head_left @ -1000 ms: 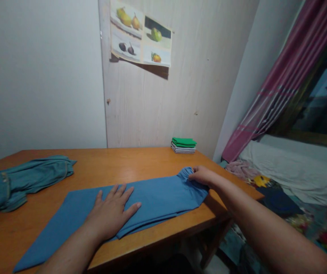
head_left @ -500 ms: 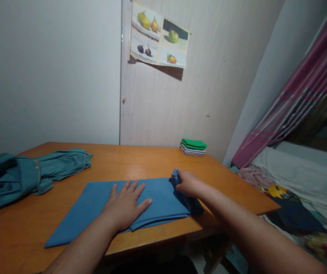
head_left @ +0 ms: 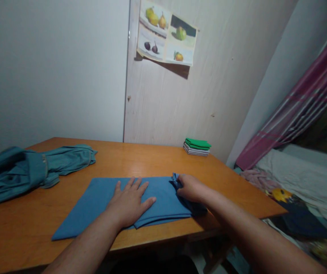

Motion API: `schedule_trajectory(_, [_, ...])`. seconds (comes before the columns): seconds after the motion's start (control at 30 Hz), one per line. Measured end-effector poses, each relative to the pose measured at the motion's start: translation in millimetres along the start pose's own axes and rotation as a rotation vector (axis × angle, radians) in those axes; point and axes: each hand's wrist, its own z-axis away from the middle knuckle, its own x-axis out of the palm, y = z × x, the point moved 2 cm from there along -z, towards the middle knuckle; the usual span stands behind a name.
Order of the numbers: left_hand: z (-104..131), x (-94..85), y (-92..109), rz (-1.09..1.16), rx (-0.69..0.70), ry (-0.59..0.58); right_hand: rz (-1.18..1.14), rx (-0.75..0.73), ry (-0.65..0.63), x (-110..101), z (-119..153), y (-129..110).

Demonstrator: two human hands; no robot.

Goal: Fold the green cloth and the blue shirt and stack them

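A folded blue cloth (head_left: pixel 89 209) lies near the front edge of the wooden table (head_left: pixel 115 160). My left hand (head_left: pixel 129 201) rests flat on the cloth with its fingers spread. At the cloth's right end my right hand (head_left: pixel 190 187) is closed on a bunched, darker part of the fabric. The fingertips of that hand are partly hidden by the hand itself.
A crumpled teal garment (head_left: pixel 32 167) lies on the table's left side. Folded green and checked cloths (head_left: pixel 197 145) are stacked at the back right. Beyond the right edge are white bedding (head_left: pixel 311 179) and a pink curtain (head_left: pixel 283 118).
The camera view has shifted slightly, so the scene sits further right. My right hand has lowered a little with the bunched fabric. My left hand stays flat on the cloth.
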Motion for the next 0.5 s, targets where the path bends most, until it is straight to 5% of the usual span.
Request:
schedule_trajectory(0.23, [-1,1.1,-1,-0.001,0.011,0.013,-0.191,-0.062,-0.012,-8,-5,7])
schedule_trajectory(0.5, [0,-0.4,0,-0.007,0.006,0.002,-0.276,0.019,0.249,-3,-25,40])
